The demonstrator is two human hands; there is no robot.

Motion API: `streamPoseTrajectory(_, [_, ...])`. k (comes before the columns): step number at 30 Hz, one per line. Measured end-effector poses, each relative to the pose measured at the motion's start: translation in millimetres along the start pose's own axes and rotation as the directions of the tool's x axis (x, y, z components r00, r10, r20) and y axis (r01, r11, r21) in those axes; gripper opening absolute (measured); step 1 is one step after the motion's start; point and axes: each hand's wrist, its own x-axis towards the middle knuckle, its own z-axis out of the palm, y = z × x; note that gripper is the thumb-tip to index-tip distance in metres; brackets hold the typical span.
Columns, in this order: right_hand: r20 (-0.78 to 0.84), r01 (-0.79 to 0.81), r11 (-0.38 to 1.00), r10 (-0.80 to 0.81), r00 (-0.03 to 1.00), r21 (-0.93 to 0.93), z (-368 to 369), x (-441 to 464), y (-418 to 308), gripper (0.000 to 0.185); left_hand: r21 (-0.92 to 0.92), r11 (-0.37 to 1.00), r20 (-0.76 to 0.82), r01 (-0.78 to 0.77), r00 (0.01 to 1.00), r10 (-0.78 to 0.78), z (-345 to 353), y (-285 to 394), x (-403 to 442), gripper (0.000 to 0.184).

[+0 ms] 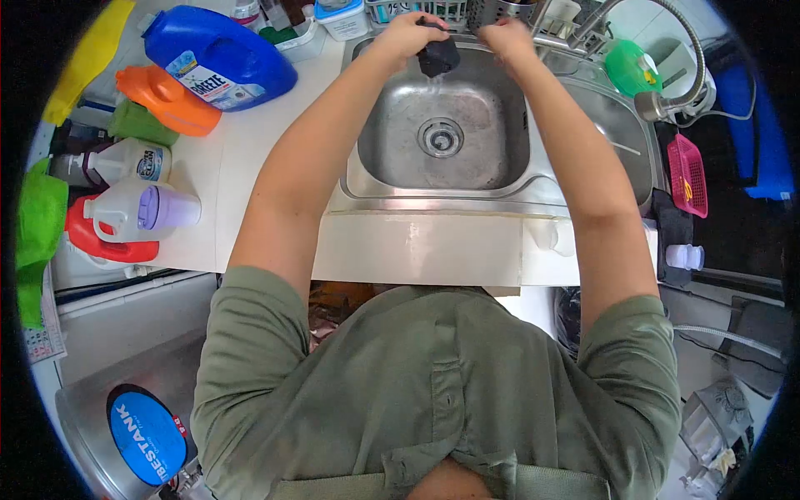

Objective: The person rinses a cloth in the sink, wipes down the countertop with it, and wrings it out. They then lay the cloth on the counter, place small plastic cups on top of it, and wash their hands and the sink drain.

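Counter: white top [242, 142] in a tight work area, crowded at left with containers and cut by a steel sink [392, 150] in front of a person in an olive shirt [375, 367].

Left hand: fingers [414, 33] clamped on a black item [439, 58], perhaps a wet cloth, above the back of the basin. What looks like water trails below it, a likely reason for holding it over the sink, where drips land in the steel near the drain [440, 137].

Right hand: curled [505, 40] beside the tap [560, 42], well apart from the left. Whether it grips anything cannot be told.

Tap hose: flexible metal [687, 37], arching to a spray head [654, 107] that hangs over the right side, clear of the main basin.

Jugs: a blue Breeze jug [217, 62] and an orange jug [171, 100] lie against each other at left, beyond the basin's rim, presumably to keep the washing space free.

Cup: purple [171, 208], next to a white jug [125, 212] and a red bottle [108, 242], at the counter's left end.

Right edge: a pink basket [679, 158] past the second basin [604, 112], its open weave suited to draining.

Floor: a silver Bestank tank [146, 433], lower left, off the counter, probably for its bulk.
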Motion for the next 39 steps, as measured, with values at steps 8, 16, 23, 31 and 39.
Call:
streamPoseTrajectory(8, [0.784, -0.578, 0.551, -0.265, 0.562, 0.601, 18, -48, -18, 0.042, -0.372, 0.928, 0.400, 0.037, 0.908, 0.124, 2, 29, -16, 0.023])
streamPoseTrajectory(16, [0.764, -0.583, 0.549, -0.174, 0.621, 0.599, 53, -49, -29, 0.014, -0.212, 0.972, 0.351, -0.106, 0.920, 0.177, 12, 36, -30, 0.018])
streamPoseTrajectory(23, [0.522, -0.288, 0.743, -0.096, 0.848, 0.604, 57, -63, -42, 0.018, -0.061, 0.992, -0.048, -0.111, 0.993, 0.109, 23, 38, -28, 0.028])
streamPoseTrajectory(31, [0.090, 0.376, 0.844, -0.371, 0.924, -0.382, 60, -63, -45, 0.026, 0.481, 0.860, -0.374, -0.167, 0.849, 0.374, 23, 28, -13, 0.009])
streamPoseTrajectory(39, [0.212, 0.428, 0.698, -0.378, 0.901, -0.575, 54, -84, -47, 0.030, -0.614, 0.777, -0.274, 0.139, 0.885, -0.376, 11, -5, -12, 0.024])
